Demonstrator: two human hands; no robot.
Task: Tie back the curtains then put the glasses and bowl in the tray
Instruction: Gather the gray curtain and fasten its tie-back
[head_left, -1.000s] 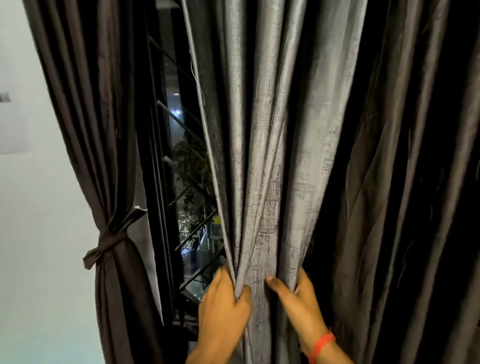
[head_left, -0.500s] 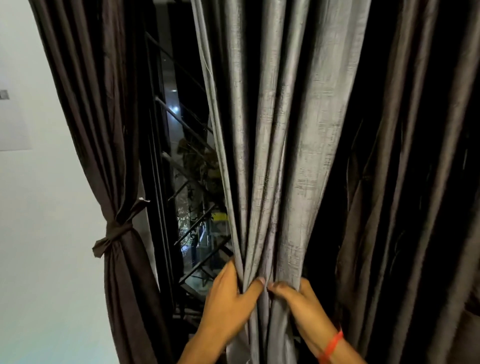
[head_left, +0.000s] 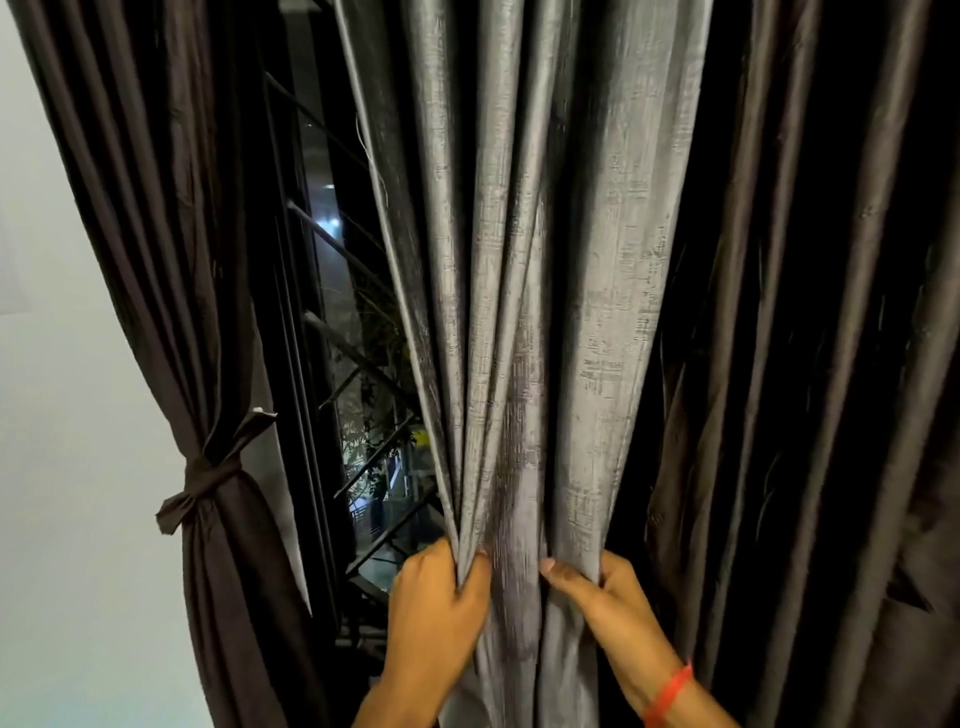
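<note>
At centre, we note both hands have closed in: left hand (head_left: 434, 597) and right hand (head_left: 605, 590), each grip now bunching the grey curtain (head_left: 524, 312) narrower. Gathering nearly done; tying follows. Left curtain (head_left: 171, 260) already tied.

Room light hit the grey curtain (head_left: 519, 312) from the front, so its folds had a sheen, while the brown fabric to its right sank into near-black shadow. Left of it the window (head_left: 332, 291) was dark with small bright spots. Fisheye bent the edges, and cloth between the hands looked smeared.
</note>
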